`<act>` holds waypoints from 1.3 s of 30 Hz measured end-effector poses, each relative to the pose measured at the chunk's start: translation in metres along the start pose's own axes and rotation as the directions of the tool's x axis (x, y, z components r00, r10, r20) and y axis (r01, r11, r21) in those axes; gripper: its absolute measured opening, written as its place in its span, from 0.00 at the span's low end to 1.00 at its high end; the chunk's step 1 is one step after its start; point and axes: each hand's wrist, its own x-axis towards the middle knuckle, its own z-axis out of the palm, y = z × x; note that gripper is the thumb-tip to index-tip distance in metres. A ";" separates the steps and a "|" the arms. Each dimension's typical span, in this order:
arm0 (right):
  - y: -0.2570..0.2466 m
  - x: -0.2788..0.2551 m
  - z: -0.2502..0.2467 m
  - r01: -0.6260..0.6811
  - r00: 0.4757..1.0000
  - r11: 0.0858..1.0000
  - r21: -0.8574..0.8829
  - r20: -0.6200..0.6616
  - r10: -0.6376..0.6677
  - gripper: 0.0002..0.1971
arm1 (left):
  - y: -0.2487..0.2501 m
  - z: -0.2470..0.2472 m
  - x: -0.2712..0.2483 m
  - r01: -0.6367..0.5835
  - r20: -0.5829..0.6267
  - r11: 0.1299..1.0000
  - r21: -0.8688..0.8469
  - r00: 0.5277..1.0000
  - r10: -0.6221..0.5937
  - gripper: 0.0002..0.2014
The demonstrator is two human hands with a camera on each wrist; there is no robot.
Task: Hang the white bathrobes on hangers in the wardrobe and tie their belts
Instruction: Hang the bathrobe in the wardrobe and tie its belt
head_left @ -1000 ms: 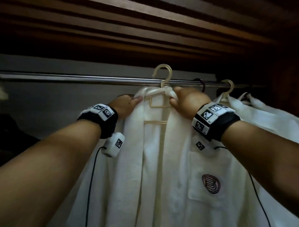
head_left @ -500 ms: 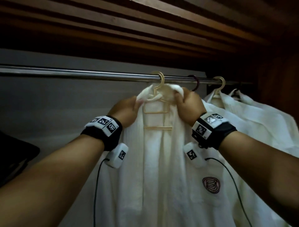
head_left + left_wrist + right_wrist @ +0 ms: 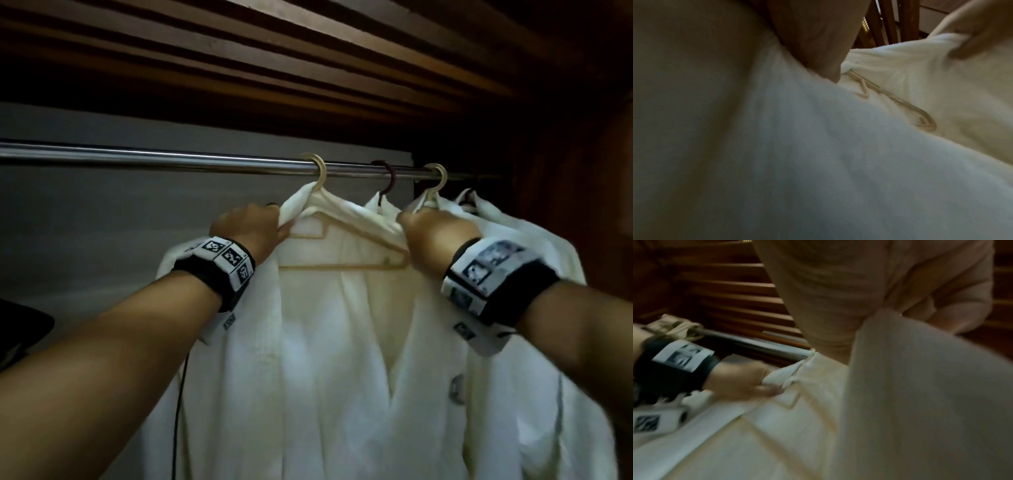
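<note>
The robe (image 3: 318,359) hangs on a hanger (image 3: 329,236) hooked over the rail (image 3: 171,161), between both hands. The left hand (image 3: 248,228) pinches its left collar; the right hand (image 3: 435,236) grips the right collar, spreading it wide.

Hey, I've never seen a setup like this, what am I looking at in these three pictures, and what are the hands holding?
There is no machine here: a person wears cameras on the head and on both wrists. The head view looks into a wardrobe, where a white bathrobe hangs on a beige hanger hooked over a metal rail. The left hand and right hand each grip the robe's collar on either side of the hanger. More robes hang to the right. The other two pictures come from the wrist cameras, so close that they show mostly blurred white cloth. The black bands with checkered squares are the camera straps.
</note>
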 end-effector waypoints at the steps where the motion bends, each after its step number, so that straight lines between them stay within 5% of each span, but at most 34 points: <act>1: 0.008 -0.002 -0.017 -0.023 0.999 0.999 -0.038 0.025 0.024 0.16 | -0.002 -0.002 0.000 0.002 -0.010 1.000 0.028 1.000 -0.002 0.21; 3: 0.016 -0.010 -0.041 -0.057 0.998 0.998 -0.014 -0.027 0.057 0.11 | -0.003 -0.004 0.000 0.001 -0.017 0.998 0.067 1.000 0.001 0.20; 5: 0.004 -0.031 -0.045 0.045 0.999 0.998 0.038 -0.031 -0.044 0.11 | -0.002 -0.005 -0.002 -0.006 -0.002 0.998 0.068 1.000 0.007 0.20; 7: -0.020 -0.059 -0.033 0.189 0.967 0.952 0.241 0.125 -0.223 0.15 | -0.002 -0.005 -0.003 -0.021 0.040 1.000 -0.014 0.999 0.022 0.21; 10: -0.045 -0.076 -0.002 0.165 0.880 0.895 0.415 0.348 -0.324 0.24 | -0.009 -0.006 -0.008 -0.089 0.096 0.983 -0.162 0.990 0.106 0.22; 11: -0.048 -0.069 0.005 0.188 0.912 0.895 0.406 0.266 -0.312 0.24 | -0.012 -0.008 -0.010 -0.105 0.124 0.976 -0.192 0.984 0.130 0.23; 13: -0.053 -0.049 0.010 0.217 0.976 0.885 0.413 -0.095 -0.196 0.21 | -0.015 -0.013 -0.014 -0.122 0.168 0.963 -0.242 0.972 0.165 0.25; 15: -0.060 -0.024 0.009 0.191 0.945 0.896 0.401 -0.323 -0.057 0.26 | -0.017 -0.017 -0.019 -0.126 0.177 0.957 -0.260 0.969 0.175 0.24; 20: -0.075 0.027 0.015 -0.007 1.000 0.861 0.509 -0.011 0.015 0.34 | -0.029 -0.009 -0.028 -0.130 0.101 0.951 -0.281 0.981 0.164 0.24; 26: -0.073 0.035 0.020 0.028 0.999 0.923 0.383 -0.051 -0.009 0.24 | -0.042 -0.026 -0.010 -0.038 0.075 0.991 -0.130 0.996 0.048 0.18; 29: -0.068 0.035 0.017 0.032 0.999 0.890 0.455 -0.021 -0.026 0.29 | -0.037 -0.028 -0.009 -0.110 -0.150 0.969 -0.220 0.986 0.078 0.21; 33: -0.075 0.038 0.016 -0.013 1.000 0.860 0.511 -0.016 0.025 0.33 | -0.005 -0.021 -0.023 -0.073 0.080 0.993 -0.095 0.994 0.080 0.28; 37: -0.075 0.036 0.006 -0.007 0.999 0.878 0.478 -0.032 0.026 0.15 | -0.008 -0.025 -0.007 0.039 0.052 0.997 -0.064 0.998 -0.036 0.16; 39: -0.074 0.035 0.003 0.022 0.999 0.886 0.463 -0.035 -0.007 0.10 | -0.010 -0.029 0.000 -0.004 0.101 0.999 -0.051 0.995 0.009 0.11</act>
